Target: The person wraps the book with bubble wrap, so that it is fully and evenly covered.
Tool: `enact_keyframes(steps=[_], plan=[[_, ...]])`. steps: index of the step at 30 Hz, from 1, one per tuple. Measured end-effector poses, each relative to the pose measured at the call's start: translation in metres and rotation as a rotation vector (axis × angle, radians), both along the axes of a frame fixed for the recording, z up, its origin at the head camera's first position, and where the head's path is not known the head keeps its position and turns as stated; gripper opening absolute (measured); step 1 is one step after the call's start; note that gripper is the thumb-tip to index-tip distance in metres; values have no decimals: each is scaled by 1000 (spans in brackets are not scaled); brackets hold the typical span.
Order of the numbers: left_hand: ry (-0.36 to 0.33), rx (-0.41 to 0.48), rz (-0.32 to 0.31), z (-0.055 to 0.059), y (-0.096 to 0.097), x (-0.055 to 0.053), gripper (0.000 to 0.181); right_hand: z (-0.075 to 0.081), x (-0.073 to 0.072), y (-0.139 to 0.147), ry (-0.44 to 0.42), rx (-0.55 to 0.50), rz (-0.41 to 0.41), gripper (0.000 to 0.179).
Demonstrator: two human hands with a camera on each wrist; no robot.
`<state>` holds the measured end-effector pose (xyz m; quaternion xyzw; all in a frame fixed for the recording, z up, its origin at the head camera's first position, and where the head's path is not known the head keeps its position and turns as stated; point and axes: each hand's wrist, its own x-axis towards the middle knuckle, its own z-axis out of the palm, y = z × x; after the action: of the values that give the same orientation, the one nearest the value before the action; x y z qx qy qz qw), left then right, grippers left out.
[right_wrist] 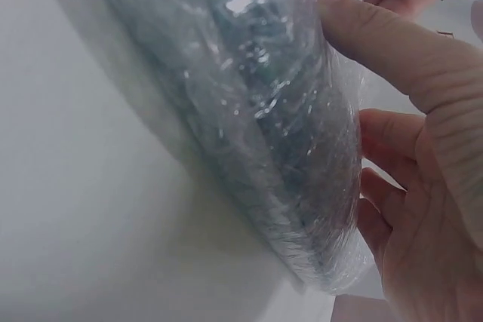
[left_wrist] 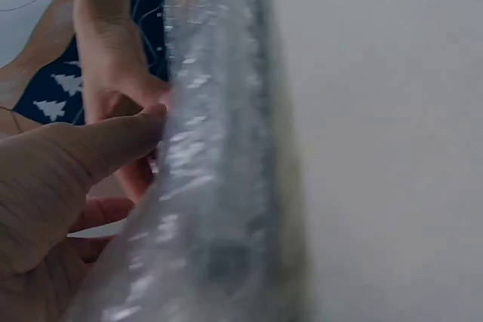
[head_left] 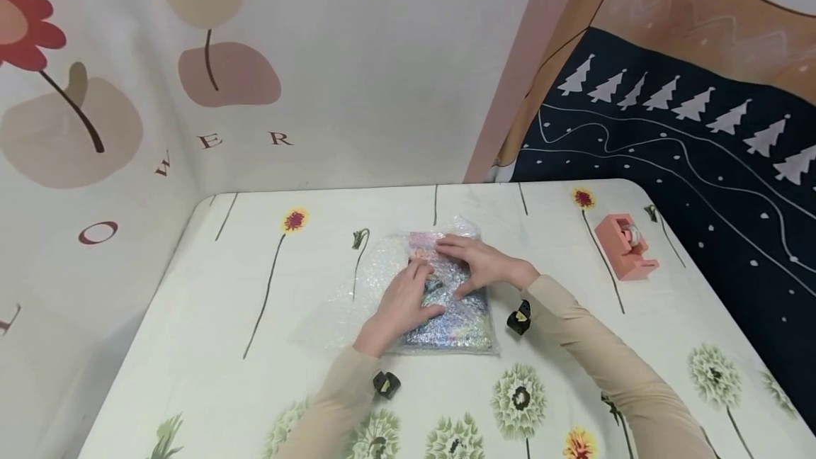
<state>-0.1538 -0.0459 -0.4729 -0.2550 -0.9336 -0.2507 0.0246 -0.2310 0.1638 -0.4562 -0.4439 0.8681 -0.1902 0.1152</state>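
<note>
A flat rectangular item with a colourful printed face (head_left: 452, 331) lies on the table under clear bubble wrap (head_left: 376, 282), whose loose part spreads out to its left. My left hand (head_left: 400, 303) rests on the left part of the wrapped item, fingers extended and thumb apart. From the right, my right hand (head_left: 481, 262) lies over its upper part with fingers spread. In the left wrist view the left thumb (left_wrist: 113, 145) touches the shiny wrap. The right wrist view shows the right thumb (right_wrist: 377, 35) and fingertips against the wrap, beside its layered edge.
A pink tape dispenser (head_left: 621, 250) with a roll in it stands at the table's right side. The flower-print cloth (head_left: 210, 317) covers the table. Printed curtains (head_left: 370, 91) hang behind and to the right. Small black devices (head_left: 519, 319) sit at both wrists.
</note>
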Motion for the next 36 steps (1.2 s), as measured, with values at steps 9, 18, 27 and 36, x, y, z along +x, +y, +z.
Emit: enact_keyframes(steps=[9, 18, 27, 36], plan=[[21, 69, 170, 25, -53, 18, 59, 0, 1, 1, -40, -15, -17, 95], [-77, 7, 529, 21, -118, 40, 41, -1, 1, 1, -44, -22, -7, 95], [-216, 34, 601, 13, -148, 52, 28, 0, 2, 1, -41, -25, -11, 96], [-502, 430, 659, 17, -153, 53, 31, -1, 2, 0, -51, -19, -15, 95]])
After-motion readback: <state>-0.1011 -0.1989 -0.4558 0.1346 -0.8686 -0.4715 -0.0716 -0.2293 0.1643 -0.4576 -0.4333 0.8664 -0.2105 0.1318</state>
